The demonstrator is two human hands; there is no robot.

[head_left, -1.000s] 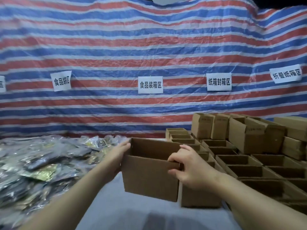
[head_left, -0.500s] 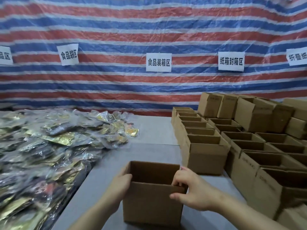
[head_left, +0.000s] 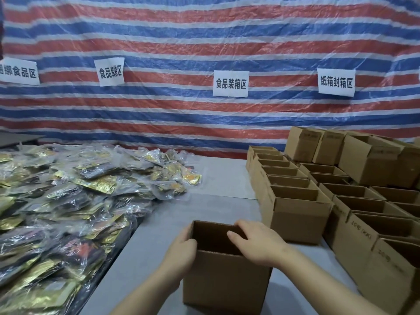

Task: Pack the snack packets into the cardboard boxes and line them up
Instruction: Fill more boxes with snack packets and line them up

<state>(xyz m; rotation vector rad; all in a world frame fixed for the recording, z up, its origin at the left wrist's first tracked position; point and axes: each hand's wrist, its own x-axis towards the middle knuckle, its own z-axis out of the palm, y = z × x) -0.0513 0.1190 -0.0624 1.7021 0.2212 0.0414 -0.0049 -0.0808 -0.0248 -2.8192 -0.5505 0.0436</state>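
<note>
Open cardboard box (head_left: 225, 276) upright on the grey table (head_left: 227, 178), near edge, centre of view, flaps out of sight, inside dark and nothing visible in it. Left hand (head_left: 181, 253) grips the box's left wall at the rim, thumb hooked over the top edge, fingers wrapped round the outside. Right hand (head_left: 256, 242) lies over the right side of the opening, fingers curled down over the far and right rim, gripping the box there. Snack packets (head_left: 75, 201) in a wide loose heap on the left of the table, clear plastic over gold and dark wrappers, well apart from the held box. Right of the box, rows of empty open cartons (head_left: 293, 201) stand touching one another, running toward the back; the nearest row sits just beside the held box. Behind them, more cartons stacked higher (head_left: 368, 160). Striped red, white and blue tarpaulin (head_left: 204, 37) hangs as backdrop, four white paper signs (head_left: 230, 83) with Chinese characters fixed to it
</note>
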